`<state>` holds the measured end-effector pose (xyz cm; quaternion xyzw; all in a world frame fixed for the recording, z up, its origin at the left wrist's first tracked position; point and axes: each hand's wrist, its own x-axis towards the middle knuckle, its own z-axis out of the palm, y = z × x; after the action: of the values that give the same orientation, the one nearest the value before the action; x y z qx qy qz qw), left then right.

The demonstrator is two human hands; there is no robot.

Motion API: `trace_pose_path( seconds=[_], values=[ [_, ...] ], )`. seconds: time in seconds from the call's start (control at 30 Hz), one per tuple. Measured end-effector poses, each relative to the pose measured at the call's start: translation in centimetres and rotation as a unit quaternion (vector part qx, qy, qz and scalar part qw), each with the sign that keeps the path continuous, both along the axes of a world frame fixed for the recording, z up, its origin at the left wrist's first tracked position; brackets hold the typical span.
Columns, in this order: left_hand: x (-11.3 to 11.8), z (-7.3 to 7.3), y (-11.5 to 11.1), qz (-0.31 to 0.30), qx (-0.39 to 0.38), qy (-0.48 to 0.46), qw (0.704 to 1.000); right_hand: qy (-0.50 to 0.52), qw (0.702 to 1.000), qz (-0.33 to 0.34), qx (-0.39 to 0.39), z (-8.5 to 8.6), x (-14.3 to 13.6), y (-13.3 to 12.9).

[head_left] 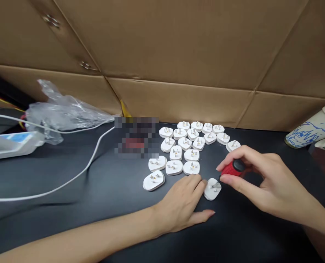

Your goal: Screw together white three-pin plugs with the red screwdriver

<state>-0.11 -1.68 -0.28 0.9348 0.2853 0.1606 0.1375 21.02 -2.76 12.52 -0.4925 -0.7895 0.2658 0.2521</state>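
Observation:
In the head view, a white three-pin plug [213, 193] lies pins up on the dark table between my hands. My right hand [269, 179] grips a small screwdriver [231, 168] by its red handle with a black end. The screwdriver slants down to the left, its thin shaft reaching the plug's face among the metal pins. My left hand [180, 204] rests on the table left of this plug. Its fingertips are at the plug's left edge, perhaps touching it, and the thumb is stretched out apart below. Several similar white plugs [184, 143] stand pins up just beyond my left hand.
Brown cardboard [178, 44] walls off the back of the table [118, 182]. At left are a clear plastic bag [66, 109], a white power strip [17, 144] and a white cable [93, 155]. A blurred-out patch hides something behind the plugs. A patterned tumbler [311, 128] lies tilted at right.

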Motion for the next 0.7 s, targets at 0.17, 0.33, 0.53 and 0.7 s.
trace_pose_path(
  seconds=[0.17,0.33,0.53,0.7],
  values=[
    [0.17,-0.28,0.08,0.001,-0.019,-0.012,1.0,-0.002,1.0,0.022,-0.01,-0.08,-0.56,-0.6],
    [0.28,-0.22,0.09,0.003,-0.02,-0.031,0.999,0.016,1.0,-0.003,0.003,-0.29,-0.87,-0.66],
    [0.15,-0.33,0.16,0.0,-0.014,-0.044,0.999,0.013,1.0,-0.009,0.004,-0.45,-1.08,-0.71],
    [-0.06,-0.24,0.45,0.0,-0.048,-0.054,0.997,-0.023,0.997,0.043,0.066,-0.25,-0.31,0.01]
  ],
)
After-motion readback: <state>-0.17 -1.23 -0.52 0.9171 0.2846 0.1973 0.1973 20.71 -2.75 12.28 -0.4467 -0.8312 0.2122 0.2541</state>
